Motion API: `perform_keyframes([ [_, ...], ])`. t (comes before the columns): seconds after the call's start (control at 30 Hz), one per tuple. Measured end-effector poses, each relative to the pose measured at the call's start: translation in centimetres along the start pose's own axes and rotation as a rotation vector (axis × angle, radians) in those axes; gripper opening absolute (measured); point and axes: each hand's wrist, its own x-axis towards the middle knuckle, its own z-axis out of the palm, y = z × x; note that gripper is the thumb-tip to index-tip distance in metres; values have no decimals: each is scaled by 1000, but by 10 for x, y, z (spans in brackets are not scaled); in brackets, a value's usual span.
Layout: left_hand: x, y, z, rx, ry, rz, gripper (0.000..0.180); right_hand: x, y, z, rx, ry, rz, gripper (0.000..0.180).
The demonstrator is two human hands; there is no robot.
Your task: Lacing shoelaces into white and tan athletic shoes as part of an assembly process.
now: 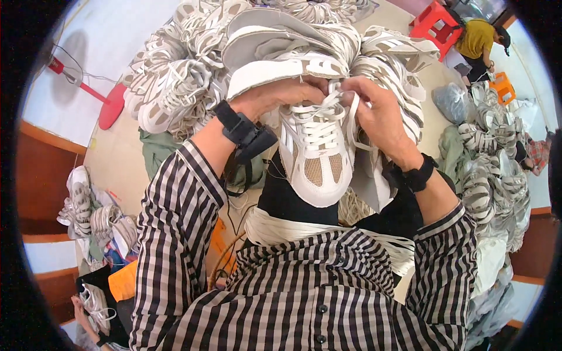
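A white and beige shoe upper (319,175) rests over my lap, toe toward me. White shoelace (321,137) is threaded across its front in several rows. At the top of the lacing, my left hand (295,93) is closed with its fingertips on the lace. Opposite it, my right hand (380,114) pinches the lace between thumb and fingers, and a loose loop hangs beside it. The fingertips of both hands are partly hidden among the laces. Just beyond my hands lie stacked shoe uppers (275,41) with grey linings.
A bundle of white laces (293,229) lies across my lap. Heaped shoe uppers (175,88) stand at the far left, more (494,175) at the right. A red stool (436,26) and a red stand base (112,107) are farther off. Other people sit at both sides.
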Motion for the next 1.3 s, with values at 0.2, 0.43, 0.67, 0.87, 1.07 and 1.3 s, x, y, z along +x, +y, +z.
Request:
perform_keyframes([
  [0.2, 1, -3, 0, 36, -28, 25, 9, 0, 5, 7, 224, -100, 232, 6],
  [0.43, 0, -7, -1, 32, 9, 136, 11, 4, 9, 8, 240, -170, 362, 11],
  [0.67, -20, -23, 2, 814, 67, 107, 16, 6, 17, -3, 521, 11, 522, 26],
  [0.87, -98, 2, 6, 1256, 408, 464, 11, 1, 20, -15, 461, 200, 569, 30],
  [1.07, -159, 26, -6, 772, 766, 113, 4, -2, 8, -11, 514, 194, 441, 33],
  [1.3, -176, -12, -72, 550, 885, -99, 11, 2, 6, 1, 430, 0, 449, 32],
])
